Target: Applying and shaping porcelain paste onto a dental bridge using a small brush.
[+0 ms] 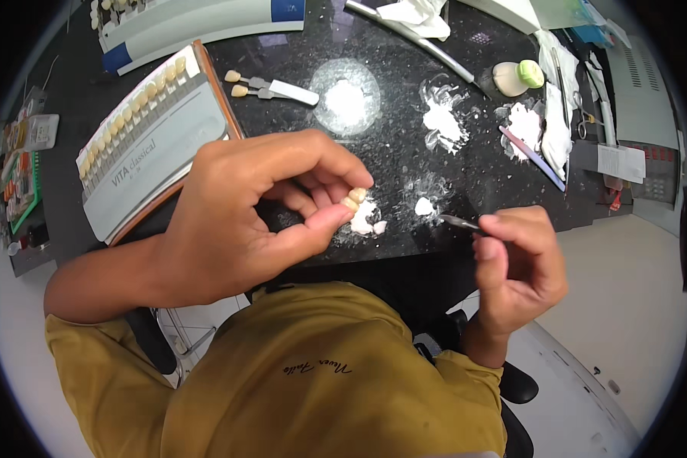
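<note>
Fingers (336, 195) of the left hand (244, 221) are curled together and clamped on a small cream-coloured tooth-shaped piece (353, 199), which is pinched between thumb and fingertips just above the near edge of the dark speckled stone counter (389, 145). To the left of these fingers, a grey flip-open shade guide with a row of cream sample teeth (149, 145) is laid on the counter, tilted. Beyond them, two loose grey sample tabs tipped with cream teeth (271, 88) are seen, and further on, a round smear of white powder (346, 99). Directly beneath the pinched piece, a small heap of white paste (366, 221) is spread on the counter, with a smaller white dab (424, 206) just beside it. Fingers of the right hand (519, 263) are closed on a thin metal instrument (459, 222), its pointed tip directed toward the dab. Well beyond that hand, a small cream jar with a green lid (517, 76) is lying on its side.
</note>
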Available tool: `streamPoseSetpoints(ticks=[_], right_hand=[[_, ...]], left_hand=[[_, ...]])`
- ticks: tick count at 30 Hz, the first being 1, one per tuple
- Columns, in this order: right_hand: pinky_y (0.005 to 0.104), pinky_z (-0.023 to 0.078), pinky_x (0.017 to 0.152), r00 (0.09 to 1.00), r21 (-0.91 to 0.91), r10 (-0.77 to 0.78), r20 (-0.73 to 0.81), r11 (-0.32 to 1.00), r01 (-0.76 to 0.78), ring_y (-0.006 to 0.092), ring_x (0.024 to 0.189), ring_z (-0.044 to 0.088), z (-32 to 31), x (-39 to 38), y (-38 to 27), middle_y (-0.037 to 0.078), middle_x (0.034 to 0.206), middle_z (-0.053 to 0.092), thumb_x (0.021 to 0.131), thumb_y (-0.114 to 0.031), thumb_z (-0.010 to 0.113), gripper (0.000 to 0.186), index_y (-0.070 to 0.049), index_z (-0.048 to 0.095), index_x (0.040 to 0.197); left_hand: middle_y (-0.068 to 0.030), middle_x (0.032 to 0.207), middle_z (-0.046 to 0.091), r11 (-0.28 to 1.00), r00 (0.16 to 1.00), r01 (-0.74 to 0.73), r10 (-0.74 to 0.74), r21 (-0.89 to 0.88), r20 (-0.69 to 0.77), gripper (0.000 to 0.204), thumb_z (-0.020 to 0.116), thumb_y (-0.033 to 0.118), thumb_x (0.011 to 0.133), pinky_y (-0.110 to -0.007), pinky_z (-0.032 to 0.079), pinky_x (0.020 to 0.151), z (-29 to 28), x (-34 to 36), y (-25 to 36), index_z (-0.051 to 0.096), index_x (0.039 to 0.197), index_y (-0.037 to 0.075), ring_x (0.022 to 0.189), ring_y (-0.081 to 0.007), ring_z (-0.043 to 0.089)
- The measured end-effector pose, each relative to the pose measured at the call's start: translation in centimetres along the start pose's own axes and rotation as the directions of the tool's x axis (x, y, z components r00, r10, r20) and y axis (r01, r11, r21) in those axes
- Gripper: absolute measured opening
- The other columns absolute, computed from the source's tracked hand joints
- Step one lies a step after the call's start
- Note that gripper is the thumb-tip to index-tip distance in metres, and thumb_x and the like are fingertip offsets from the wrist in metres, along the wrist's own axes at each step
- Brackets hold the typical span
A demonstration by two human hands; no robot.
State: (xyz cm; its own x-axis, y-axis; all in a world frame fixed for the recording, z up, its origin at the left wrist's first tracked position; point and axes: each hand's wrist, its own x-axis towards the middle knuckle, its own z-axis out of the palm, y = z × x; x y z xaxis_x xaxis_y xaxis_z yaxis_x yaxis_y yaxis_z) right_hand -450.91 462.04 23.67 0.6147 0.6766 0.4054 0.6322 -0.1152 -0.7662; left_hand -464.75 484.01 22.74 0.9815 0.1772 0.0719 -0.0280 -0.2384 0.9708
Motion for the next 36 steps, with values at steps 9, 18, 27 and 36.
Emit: streamPoseSetpoints(ticks=[9, 18, 27, 36], right_hand=[[0.0209, 0.046, 0.046, 0.986, -0.022, -0.091, 0.138, 0.995, 0.095, 0.0107, 0.057, 0.059, 2.0, -0.7, 0.2, 0.010, 0.074, 0.065, 0.064, 0.011, 0.072, 0.022, 0.000, 0.069, 0.083], [0.0203, 0.044, 0.046, 0.987, -0.042, -0.094, 0.131, 0.994, 0.100, 0.0103, 0.055, 0.057, 2.3, -0.8, 0.3, 0.009, 0.073, 0.064, 0.062, 0.011, 0.072, 0.024, 0.000, 0.070, 0.083], [0.0253, 0.048, 0.051, 0.985, -0.072, -0.056, 0.162, 0.995, 0.068, 0.0167, 0.060, 0.062, 2.4, -0.8, -0.2, 0.010, 0.071, 0.065, 0.059, 0.011, 0.072, 0.026, 0.000, 0.069, 0.082], [0.0250, 0.047, 0.050, 0.986, -0.067, -0.055, 0.159, 0.996, 0.067, 0.0161, 0.060, 0.061, 2.4, -0.7, -0.2, 0.009, 0.071, 0.064, 0.060, 0.011, 0.072, 0.024, 0.000, 0.069, 0.080]], left_hand=[[-0.0095, 0.094, 0.065, 0.999, 0.999, -0.038, 0.038, 0.006, -0.007, 0.023, 0.066, -0.011, 0.079, -0.017, 0.053, 0.067, 0.4, -0.3, -0.4, 0.065, 0.102, -0.006, 0.078, -0.0080, 0.062], [-0.0098, 0.093, 0.065, 0.999, 0.999, -0.041, 0.041, 0.018, 0.000, 0.024, 0.066, -0.011, 0.078, -0.017, 0.053, 0.066, 0.3, -0.2, -0.4, 0.066, 0.102, -0.005, 0.078, -0.0081, 0.063], [-0.0103, 0.093, 0.065, 0.999, 0.999, -0.032, 0.032, 0.018, 0.006, 0.025, 0.068, -0.010, 0.078, -0.018, 0.053, 0.066, 0.2, -0.2, -0.5, 0.066, 0.102, -0.005, 0.078, -0.0090, 0.063], [-0.0106, 0.092, 0.066, 0.999, 1.000, -0.032, 0.032, 0.020, 0.001, 0.026, 0.068, -0.010, 0.077, -0.018, 0.055, 0.067, 0.2, -0.2, -0.3, 0.066, 0.102, -0.004, 0.078, -0.0095, 0.064]])
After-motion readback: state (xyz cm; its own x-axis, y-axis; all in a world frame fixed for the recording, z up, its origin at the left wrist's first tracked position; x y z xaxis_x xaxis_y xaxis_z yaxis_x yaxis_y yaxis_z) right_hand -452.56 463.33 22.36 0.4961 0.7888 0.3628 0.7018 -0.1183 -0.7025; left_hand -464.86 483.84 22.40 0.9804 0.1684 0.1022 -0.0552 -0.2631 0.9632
